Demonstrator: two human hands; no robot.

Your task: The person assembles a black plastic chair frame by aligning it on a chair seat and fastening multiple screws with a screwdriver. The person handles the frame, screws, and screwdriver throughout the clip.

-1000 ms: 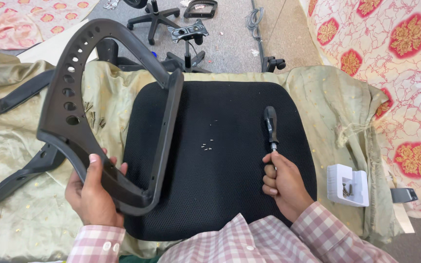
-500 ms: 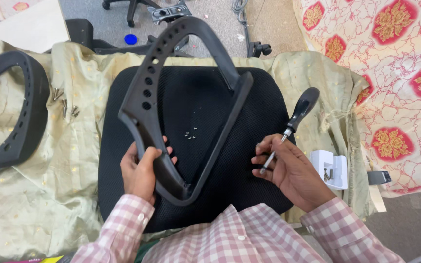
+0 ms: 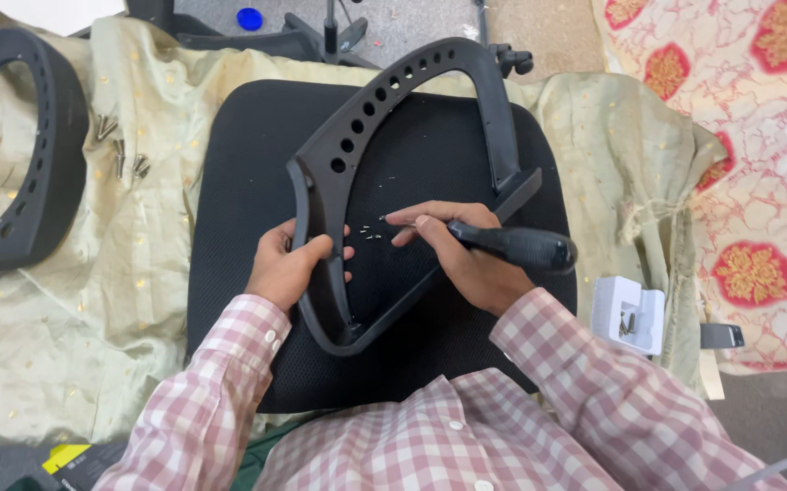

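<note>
Black plastic dominates the middle of the view: a chair armrest frame (image 3: 393, 164), looped and pierced with a row of holes, stands tilted on the black mesh seat cushion (image 3: 230, 227). Its long axis runs from about 7 o'clock, near the person's lap, up to 1 o'clock. The left hand (image 3: 293, 268) is clamped around the frame's left bar near the lower end. The right hand (image 3: 466, 255) is closed around a black-handled screwdriver (image 3: 512, 245), whose handle points to 3 o'clock, while its fingertips (image 3: 403, 218) reach inside the loop toward a scatter of small screws (image 3: 366, 232) on the cushion. Those screws lie between the two hands, just at 3 o'clock from the left hand and touching or nearly touching the right fingertips (which of the two I cannot tell). The right hand is the nearer. A second armrest frame (image 3: 39, 155) lies well apart at 9 o'clock on the pale green cloth (image 3: 139, 300), with larger bolts (image 3: 121, 155) beside it.
</note>
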